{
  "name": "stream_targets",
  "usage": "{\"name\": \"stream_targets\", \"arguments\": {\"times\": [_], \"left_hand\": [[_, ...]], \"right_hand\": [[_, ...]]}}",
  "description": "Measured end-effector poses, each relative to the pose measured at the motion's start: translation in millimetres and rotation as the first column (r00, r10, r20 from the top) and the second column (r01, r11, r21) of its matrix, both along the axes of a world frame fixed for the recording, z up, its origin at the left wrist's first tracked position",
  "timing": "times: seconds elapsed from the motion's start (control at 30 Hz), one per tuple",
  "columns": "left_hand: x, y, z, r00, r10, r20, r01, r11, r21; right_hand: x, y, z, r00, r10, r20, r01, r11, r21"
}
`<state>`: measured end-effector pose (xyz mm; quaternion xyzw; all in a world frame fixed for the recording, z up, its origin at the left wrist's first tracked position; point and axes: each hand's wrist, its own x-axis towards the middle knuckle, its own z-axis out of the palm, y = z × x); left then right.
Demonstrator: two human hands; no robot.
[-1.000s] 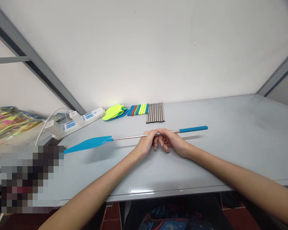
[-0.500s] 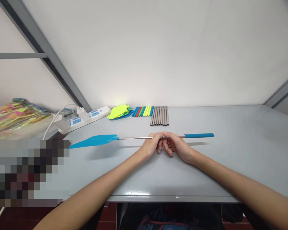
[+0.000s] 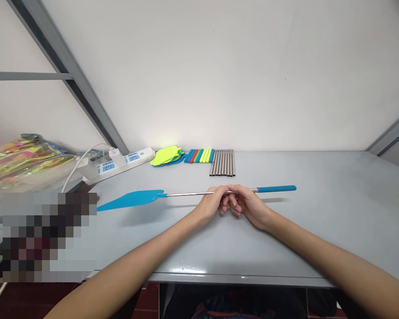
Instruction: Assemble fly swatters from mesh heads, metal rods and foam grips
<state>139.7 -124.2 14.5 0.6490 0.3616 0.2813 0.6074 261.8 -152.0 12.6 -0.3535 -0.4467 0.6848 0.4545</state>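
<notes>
Head view: left hand (image 3: 214, 203) and right hand (image 3: 251, 206) holding metal rod (image 3: 189, 194) at center of frame, thumbs and fingers closing on it, hands touching. Blue flap (image 3: 133, 200) extending toward left of frame, blue grip (image 3: 276, 188) toward right, whole piece hovering above gray table (image 3: 319, 230). Neon flaps (image 3: 166, 155), colored grips (image 3: 199, 156) and metal tubes (image 3: 222, 163) lying side by side, upper center; power strip (image 3: 133, 158) resting left of them.
</notes>
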Motion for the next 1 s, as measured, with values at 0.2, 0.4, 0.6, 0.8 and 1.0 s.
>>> {"name": "stream_targets", "arguments": {"times": [0.2, 0.4, 0.6, 0.8, 1.0], "left_hand": [[-0.3, 0.0, 5.2, 0.985, -0.001, 0.174, 0.020, 0.994, -0.105], [-5.1, -2.6, 30.4, 0.968, 0.028, 0.251, 0.054, 0.948, -0.314], [-6.9, -1.5, 40.9, 0.971, 0.031, 0.237, 0.075, 0.903, -0.423], [-7.6, -1.0, 45.4, 0.972, 0.038, 0.231, 0.070, 0.892, -0.446], [-10.4, 0.1, 46.5, 0.970, 0.028, 0.240, 0.083, 0.893, -0.441]], "right_hand": [[-0.1, 0.6, 3.6, 0.997, -0.076, -0.028, 0.074, 0.996, -0.054], [2.8, 0.6, 17.0, 0.987, -0.157, -0.021, 0.155, 0.985, -0.074], [5.2, -0.7, 26.4, 0.986, -0.166, -0.030, 0.164, 0.984, -0.063], [10.0, 0.5, 25.8, 0.986, -0.167, -0.015, 0.167, 0.986, -0.022], [12.5, 0.4, 26.5, 0.986, -0.165, -0.018, 0.165, 0.986, -0.001]]}}
